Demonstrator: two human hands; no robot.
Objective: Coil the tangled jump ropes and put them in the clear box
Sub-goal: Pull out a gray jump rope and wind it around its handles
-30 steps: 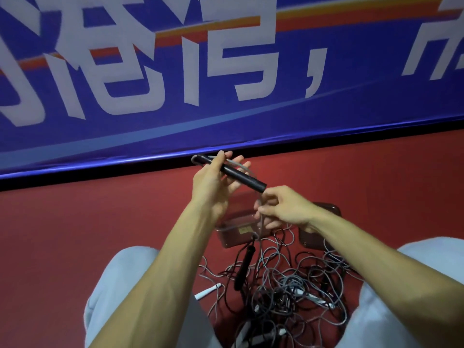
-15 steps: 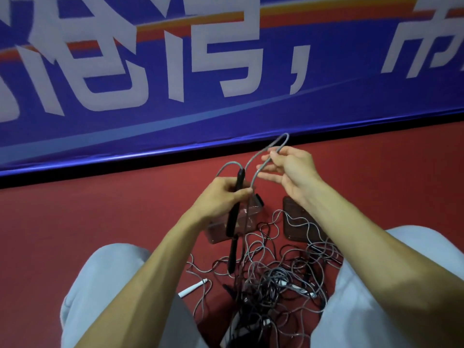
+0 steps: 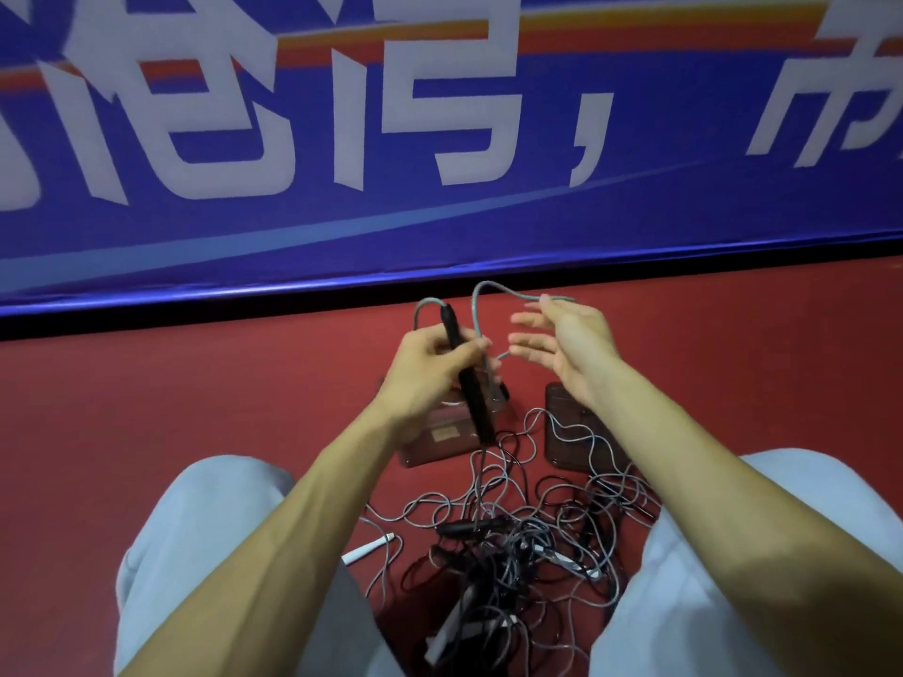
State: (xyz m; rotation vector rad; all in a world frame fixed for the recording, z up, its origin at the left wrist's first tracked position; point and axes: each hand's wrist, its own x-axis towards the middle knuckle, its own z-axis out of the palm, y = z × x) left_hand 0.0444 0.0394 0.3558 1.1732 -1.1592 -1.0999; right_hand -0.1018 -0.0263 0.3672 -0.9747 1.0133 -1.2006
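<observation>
My left hand (image 3: 430,368) grips a black jump rope handle (image 3: 466,378), held nearly upright above the clear box (image 3: 442,439) on the red floor. A grey cord (image 3: 481,295) rises from the handle's top, loops over and runs to my right hand (image 3: 562,346), whose fingers are spread with the cord draped over the fingertips. A tangled pile of grey and black ropes (image 3: 518,544) lies on the floor between my knees, with black and white handles in it. The box's clear lid (image 3: 569,432) lies to the box's right, partly behind my right arm.
A white handle (image 3: 367,551) lies left of the pile. A blue banner (image 3: 440,139) with white characters stands along the back edge of the red floor (image 3: 195,408). My knees in light trousers (image 3: 210,554) flank the pile.
The handle swung from lying across to nearly upright in my left hand. My right hand pulled a cord loop upward, then opened its fingers wide.
</observation>
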